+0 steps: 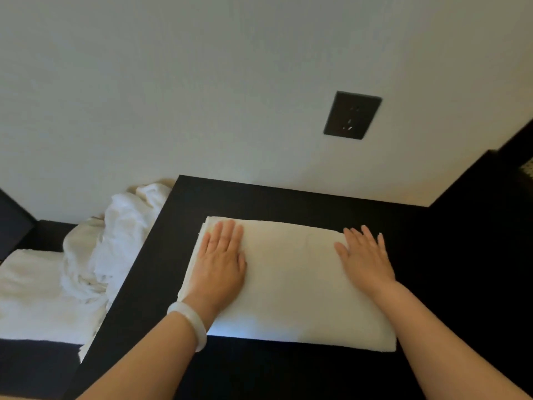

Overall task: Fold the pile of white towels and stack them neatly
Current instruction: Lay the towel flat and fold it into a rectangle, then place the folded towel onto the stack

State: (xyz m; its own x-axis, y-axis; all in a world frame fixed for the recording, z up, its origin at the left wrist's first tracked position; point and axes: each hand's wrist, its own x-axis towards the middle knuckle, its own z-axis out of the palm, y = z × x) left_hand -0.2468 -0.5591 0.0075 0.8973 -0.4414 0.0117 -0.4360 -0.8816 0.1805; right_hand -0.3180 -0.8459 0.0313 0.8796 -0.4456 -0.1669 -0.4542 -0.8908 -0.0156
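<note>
A person stands at a dark desk point(288, 199) set against a pale wall point(202, 82), both forearms reaching forward. A white towel point(291, 284), folded into a neat rectangle, lies flat on the middle of the desk. The left hand point(220, 264) rests palm down on the towel's left part, fingers straight and close together. The right hand point(364, 255) lies palm down on the towel's right part, near its far corner, fingers straight and slightly spread. Neither hand grips anything; both lie flat on the cloth. A pale bracelet point(189, 324) circles the left wrist.

To the left of the desk, on a lower dark surface point(49, 233), a crumpled heap of white towels point(121, 235) leans against the wall and the desk's side edge. In front of that heap lies a flatter white towel point(31, 293); whether it is folded cannot be told.

On the wall above the desk's right half sits a dark outlet plate point(352, 115). At the far right a tall dark piece of furniture point(490, 197) adjoins the desk. Nothing lies between the hands and the towel.
</note>
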